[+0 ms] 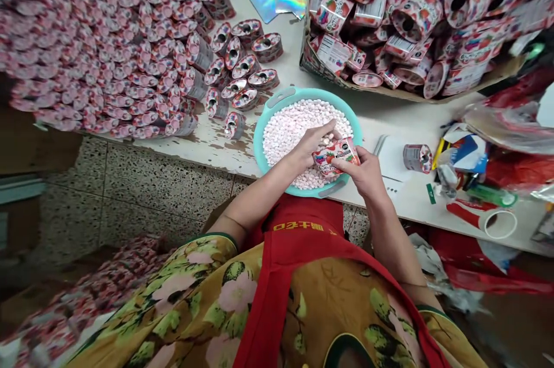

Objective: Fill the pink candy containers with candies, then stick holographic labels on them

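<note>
Floral shirt (329, 299) and red apron (272, 299) nearest camera; right hand (367, 175) grips printed packet (335, 159) over turquoise basin (258, 143); left hand (312, 142) has bent fingers at pale pieces (283, 126) beside packet, can't tell if pinching any; probably best: packet low, inside basin rim so strays drop back, light grip, thin-looking walls may crush

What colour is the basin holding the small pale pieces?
The basin is light turquoise, best seen in the head view.
</note>
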Available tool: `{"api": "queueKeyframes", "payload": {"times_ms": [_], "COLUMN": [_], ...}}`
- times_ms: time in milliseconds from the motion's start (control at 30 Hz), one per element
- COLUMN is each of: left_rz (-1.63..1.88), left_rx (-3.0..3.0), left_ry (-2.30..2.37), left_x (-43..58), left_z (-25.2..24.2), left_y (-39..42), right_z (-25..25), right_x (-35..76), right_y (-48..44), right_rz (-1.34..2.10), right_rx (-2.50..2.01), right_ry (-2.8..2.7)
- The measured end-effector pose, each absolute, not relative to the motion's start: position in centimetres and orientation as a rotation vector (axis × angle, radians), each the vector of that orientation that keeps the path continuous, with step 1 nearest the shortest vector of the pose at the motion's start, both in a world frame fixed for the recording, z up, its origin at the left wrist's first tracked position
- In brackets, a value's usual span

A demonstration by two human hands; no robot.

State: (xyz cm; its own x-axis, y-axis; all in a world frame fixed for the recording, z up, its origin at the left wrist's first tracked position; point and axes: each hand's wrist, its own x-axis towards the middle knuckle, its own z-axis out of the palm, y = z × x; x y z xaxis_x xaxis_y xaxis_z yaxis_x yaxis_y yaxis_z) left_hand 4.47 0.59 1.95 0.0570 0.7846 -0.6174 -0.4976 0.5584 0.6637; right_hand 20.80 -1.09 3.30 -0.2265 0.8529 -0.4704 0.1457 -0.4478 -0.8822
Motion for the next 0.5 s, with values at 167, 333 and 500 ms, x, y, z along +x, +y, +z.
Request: {"api": "queueKeyframes", "payload": {"times_ms": [167,333,500], "left_rz": [1.036,0.915,1.064], "left_rx": [0.339,0.329,0.679], "left_ry": [1.168,1.119,1.425], "left_x": [3.4,1.8,1.6], "left_z": [2.6,3.4,2.5], "left_y": [0.8,1.3,1.5], "right_z": [3.1,2.1,1.4], "right_x": [20.7,21.1,21.1], "right_y": [-2.1,-3.7,-6.2], "right_rz": [1.748,1.753,1.641], "right_rx": [-1.389,-1.248,-1.148], "right_ry": [-1.134,-1.054,-1.151]}}
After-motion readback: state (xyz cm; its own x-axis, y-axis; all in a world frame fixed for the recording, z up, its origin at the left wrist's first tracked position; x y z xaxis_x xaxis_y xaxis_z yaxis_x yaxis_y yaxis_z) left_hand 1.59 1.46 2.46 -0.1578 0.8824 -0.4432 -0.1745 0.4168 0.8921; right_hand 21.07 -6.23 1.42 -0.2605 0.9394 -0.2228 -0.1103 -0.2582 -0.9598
